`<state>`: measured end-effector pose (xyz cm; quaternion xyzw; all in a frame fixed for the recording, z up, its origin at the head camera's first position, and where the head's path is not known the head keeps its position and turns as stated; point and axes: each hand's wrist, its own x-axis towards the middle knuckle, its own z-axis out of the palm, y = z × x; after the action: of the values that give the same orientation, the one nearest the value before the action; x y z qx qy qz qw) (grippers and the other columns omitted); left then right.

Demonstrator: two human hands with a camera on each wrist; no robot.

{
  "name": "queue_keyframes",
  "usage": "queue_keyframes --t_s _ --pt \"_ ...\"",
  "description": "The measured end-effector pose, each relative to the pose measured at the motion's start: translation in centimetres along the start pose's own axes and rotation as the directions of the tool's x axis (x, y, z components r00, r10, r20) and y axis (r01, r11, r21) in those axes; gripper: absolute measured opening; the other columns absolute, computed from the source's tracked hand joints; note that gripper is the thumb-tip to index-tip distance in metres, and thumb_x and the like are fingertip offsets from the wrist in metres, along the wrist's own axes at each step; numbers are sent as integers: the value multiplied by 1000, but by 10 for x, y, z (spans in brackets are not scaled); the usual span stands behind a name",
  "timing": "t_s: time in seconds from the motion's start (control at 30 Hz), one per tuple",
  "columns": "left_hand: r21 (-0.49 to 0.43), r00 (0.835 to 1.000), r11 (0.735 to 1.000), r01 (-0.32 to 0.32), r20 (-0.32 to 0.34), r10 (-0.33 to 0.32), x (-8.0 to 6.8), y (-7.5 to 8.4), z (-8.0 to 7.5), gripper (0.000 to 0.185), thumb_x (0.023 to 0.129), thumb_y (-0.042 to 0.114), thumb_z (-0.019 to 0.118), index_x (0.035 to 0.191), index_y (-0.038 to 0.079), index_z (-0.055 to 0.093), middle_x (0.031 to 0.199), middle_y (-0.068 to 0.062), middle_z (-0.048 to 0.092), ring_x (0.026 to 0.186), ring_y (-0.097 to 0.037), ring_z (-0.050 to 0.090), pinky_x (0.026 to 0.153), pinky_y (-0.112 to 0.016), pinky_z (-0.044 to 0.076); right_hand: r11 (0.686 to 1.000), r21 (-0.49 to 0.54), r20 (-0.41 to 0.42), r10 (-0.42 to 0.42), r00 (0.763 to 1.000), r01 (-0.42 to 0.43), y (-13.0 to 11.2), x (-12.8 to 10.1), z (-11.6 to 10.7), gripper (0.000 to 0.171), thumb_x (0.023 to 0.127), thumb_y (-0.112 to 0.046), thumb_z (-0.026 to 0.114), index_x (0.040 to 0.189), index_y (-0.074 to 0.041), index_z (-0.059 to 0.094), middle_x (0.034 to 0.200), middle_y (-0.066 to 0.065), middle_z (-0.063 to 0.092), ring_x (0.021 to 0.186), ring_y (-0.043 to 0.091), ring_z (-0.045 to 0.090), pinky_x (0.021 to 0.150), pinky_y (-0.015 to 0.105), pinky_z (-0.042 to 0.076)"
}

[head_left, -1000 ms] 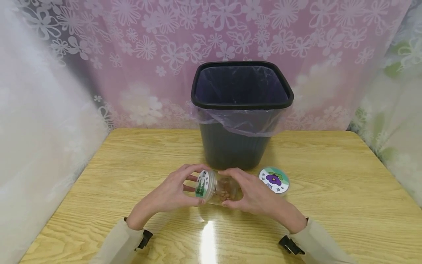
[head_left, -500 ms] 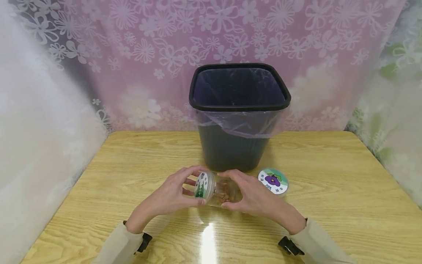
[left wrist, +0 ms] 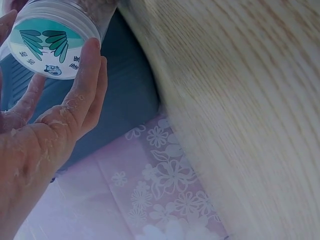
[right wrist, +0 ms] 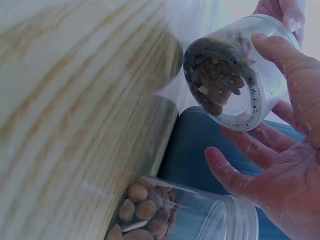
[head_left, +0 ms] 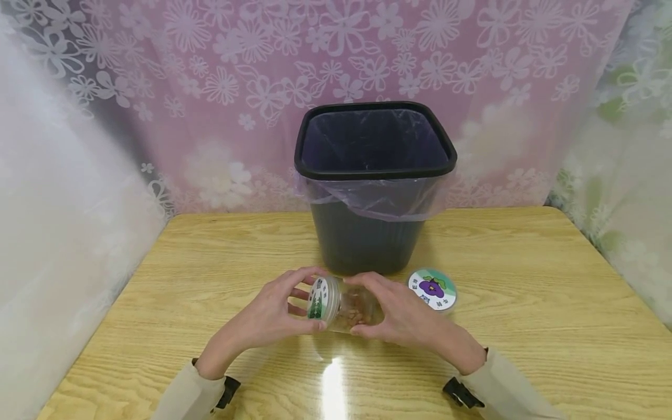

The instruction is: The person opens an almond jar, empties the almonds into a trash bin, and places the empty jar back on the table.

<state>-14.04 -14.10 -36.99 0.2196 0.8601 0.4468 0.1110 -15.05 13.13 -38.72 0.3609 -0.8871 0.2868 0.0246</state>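
While my left hand [head_left: 268,318] gripped the lid [head_left: 318,298] and right hand [head_left: 406,318] the jar [head_left: 353,309], nothing shifted; lid still on.

— What lies past the grip?
— A pink flower-patterned curtain [head_left: 220,87] hangs behind the wooden table [head_left: 525,303].
— And nearer?
— A glare of light [head_left: 332,385] shines on the wood just below it.
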Motion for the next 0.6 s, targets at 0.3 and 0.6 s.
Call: queue_keyframes --t_s 0.3,0.6 --pt "8 1000 1000 1 0 -1 -1 0 1 74 81 30 86 145 35 50 133 -4 57 110 -24 67 83 -26 61 1000 0 12 6 1000 -6 -1 0 0 73 81 -35 87 142 -14 53 138 3 63 124 21 64 102 44 55" --pt "7 1000 1000 -10 2 10 1 0 0 72 83 33 85 146 30 50 130 -9 58 108 -25 67 80 -25 61 1000 -1 7 -14 1000 14 0 1 -1 73 81 -35 87 142 -14 53 138 3 63 124 21 64 101 43 56"
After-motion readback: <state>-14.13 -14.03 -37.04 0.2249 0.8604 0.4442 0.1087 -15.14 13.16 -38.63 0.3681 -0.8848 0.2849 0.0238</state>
